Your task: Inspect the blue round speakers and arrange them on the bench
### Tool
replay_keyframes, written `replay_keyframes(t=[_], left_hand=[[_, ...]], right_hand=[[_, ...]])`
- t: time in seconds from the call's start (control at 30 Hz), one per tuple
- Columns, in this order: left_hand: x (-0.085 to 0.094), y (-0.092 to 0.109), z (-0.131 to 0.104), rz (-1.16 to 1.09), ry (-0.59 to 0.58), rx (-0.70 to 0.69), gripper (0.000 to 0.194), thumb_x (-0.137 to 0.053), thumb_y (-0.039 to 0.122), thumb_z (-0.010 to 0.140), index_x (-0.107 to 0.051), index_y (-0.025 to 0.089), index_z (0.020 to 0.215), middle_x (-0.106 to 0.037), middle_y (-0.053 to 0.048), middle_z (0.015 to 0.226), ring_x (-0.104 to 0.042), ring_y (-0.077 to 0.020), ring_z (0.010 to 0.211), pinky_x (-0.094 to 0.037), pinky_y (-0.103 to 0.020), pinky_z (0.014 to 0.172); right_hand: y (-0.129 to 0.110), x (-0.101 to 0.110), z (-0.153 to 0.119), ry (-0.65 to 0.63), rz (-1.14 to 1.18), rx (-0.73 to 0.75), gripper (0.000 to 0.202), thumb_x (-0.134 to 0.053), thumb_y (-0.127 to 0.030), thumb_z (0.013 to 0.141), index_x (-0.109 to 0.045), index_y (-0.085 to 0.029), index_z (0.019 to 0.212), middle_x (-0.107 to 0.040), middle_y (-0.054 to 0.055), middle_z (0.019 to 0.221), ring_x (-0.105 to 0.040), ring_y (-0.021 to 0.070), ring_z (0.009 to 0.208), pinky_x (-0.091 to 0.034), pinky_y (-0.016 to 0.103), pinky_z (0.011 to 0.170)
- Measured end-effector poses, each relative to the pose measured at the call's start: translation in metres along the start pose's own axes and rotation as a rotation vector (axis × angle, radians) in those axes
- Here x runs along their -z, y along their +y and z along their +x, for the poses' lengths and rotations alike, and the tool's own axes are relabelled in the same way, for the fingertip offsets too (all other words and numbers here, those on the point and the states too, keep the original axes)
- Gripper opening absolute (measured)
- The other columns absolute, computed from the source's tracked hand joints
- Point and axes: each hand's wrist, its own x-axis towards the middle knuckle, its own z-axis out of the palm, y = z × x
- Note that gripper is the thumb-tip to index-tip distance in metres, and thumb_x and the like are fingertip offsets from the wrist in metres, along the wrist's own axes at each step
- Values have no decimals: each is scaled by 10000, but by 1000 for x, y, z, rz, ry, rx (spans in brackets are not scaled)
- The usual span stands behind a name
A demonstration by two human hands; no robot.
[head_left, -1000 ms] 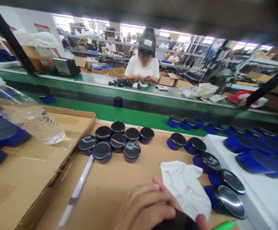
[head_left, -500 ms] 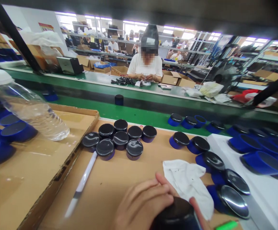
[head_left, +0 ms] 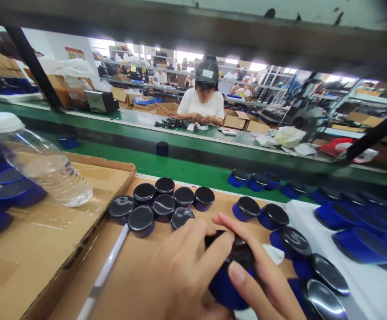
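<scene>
Both my left hand (head_left: 183, 275) and my right hand (head_left: 263, 284) are clamped together on a blue jar (head_left: 228, 284) with a black lid, held over the near edge of the cardboard sheet (head_left: 153, 266)

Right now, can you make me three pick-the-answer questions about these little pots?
1. Where does the water bottle lie?
A. on the cardboard tray at left
B. on the green belt
C. in a hand

2. How many upright black-lidded pots are in the cluster ahead of the hands?
A. three
B. seven
C. twelve

3. What do the left hand and right hand do?
A. rest flat
B. grip one blue pot together
C. hold the white stick

Answers: 1 A, it rests on the tray. 2 B, seven lids show. 3 B, fingers of both wrap that pot.
</scene>
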Motion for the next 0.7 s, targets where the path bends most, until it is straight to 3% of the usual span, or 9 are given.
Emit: replay_keyframes(t=[0.13,0.23,0.33,0.47,0.57,0.7], left_hand=[[3,-21,20,-126,-76,35,691,-719,195,709,-462,264,1347,-575,-51,1363,-553,-231,1229,-492,-387,1044],[-1,-34,24,-202,-148,85,766,-710,150,704,-413,316,1391,-534,10,1439,-509,-176,1308,-402,-329,1131],[-9,-40,20,-219,-178,117,690,-742,229,715,-480,279,1351,-615,0,1355,-594,-185,1223,-482,-300,1056],[-20,-42,11,-124,-129,37,508,-729,256,773,-569,134,1240,-692,-82,1238,-661,-189,1134,-540,-215,950],[-28,-45,5,22,-110,-25,436,-571,254,903,-502,134,1316,-651,-99,1309,-642,-195,1171,-535,-262,976],[-31,-45,4,81,-128,-50,365,-484,260,954,-505,122,1292,-701,-107,1208,-700,-208,1050,-596,-277,843]], right_hand=[[8,14,38,-118,71,12,364,-430,-593,933,-545,-519,1270,-481,-115,1456,-365,195,1401,-222,407,1193],[28,17,55,-187,170,30,404,-452,-610,912,-547,-504,1290,-429,-101,1504,-306,234,1437,-167,467,1205],[49,14,55,-223,262,-3,480,-482,-634,883,-526,-468,1331,-428,-66,1513,-309,280,1437,-160,520,1195],[61,9,44,-192,213,40,414,-496,-527,932,-511,-474,1342,-463,-93,1487,-356,198,1417,-228,355,1197],[66,4,42,-144,134,148,373,-484,-463,964,-495,-513,1333,-516,-119,1439,-441,154,1356,-291,286,1169],[75,-4,44,-106,96,220,368,-520,-346,956,-532,-463,1305,-583,-84,1362,-512,158,1285,-359,264,1124]])
